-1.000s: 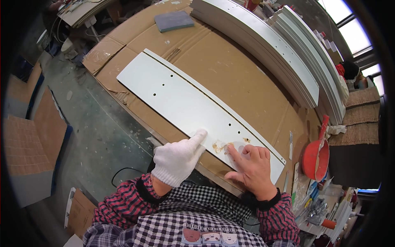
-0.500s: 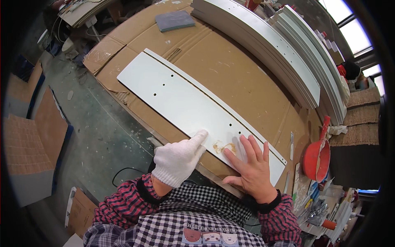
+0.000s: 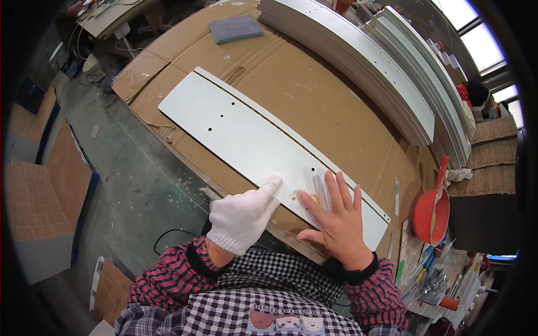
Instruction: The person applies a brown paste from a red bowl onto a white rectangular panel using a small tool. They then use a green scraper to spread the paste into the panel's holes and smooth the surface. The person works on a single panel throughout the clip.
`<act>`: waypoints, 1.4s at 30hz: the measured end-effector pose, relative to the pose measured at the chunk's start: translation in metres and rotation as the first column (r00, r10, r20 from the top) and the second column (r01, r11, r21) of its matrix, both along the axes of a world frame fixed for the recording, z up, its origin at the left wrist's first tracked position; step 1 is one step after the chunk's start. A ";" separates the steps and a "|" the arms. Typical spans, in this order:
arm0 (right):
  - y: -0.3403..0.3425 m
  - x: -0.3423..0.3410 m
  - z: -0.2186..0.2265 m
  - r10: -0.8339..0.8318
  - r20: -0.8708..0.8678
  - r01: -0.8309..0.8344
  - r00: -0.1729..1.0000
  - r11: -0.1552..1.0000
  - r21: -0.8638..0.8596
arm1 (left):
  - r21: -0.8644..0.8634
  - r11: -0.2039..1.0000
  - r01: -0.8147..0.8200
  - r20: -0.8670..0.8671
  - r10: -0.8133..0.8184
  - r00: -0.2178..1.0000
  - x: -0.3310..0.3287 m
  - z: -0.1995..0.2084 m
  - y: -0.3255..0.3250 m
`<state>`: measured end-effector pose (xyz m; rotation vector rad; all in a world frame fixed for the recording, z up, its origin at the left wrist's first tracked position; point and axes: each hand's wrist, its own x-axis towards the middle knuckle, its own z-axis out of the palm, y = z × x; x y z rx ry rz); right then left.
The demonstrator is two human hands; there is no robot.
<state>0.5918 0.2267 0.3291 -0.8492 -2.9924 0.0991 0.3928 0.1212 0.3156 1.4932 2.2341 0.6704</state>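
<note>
A long white panel with several dark holes and a groove along its far edge lies slantwise on cardboard. My left hand, in a white knitted glove, is closed at the panel's near edge. One gloved digit lies on top, and the other fingertips are hidden. Bare and spread, my right hand rests on the panel's right part, fingers stretched toward the groove. Just left of its fingertips, a yellowish-brown smear marks the white surface, partly covered by the hand.
Cardboard covers the table. Behind stand stacked white panels and a grey flat block. At right are a red pan, a thin metal blade and assorted tools. Brown cartons stand on the floor at left.
My right hand has slid slightly away from me and to the left over the panel, covering more of the smear and a hole. My left hand stays in place.
</note>
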 end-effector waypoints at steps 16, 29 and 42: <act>0.011 0.031 0.001 -0.015 0.050 0.014 0.999 0.999 0.038 | 0.022 0.999 0.028 -0.012 -0.028 1.000 0.000 -0.003 0.000; 0.022 0.039 0.002 -0.118 0.027 0.116 0.993 0.992 0.052 | 0.034 0.999 0.013 0.069 -0.015 0.998 0.000 -0.002 0.000; 0.020 0.040 0.002 -0.174 -0.026 0.175 0.984 0.984 0.037 | 0.038 0.999 0.007 0.091 -0.011 0.996 0.000 -0.002 0.001</act>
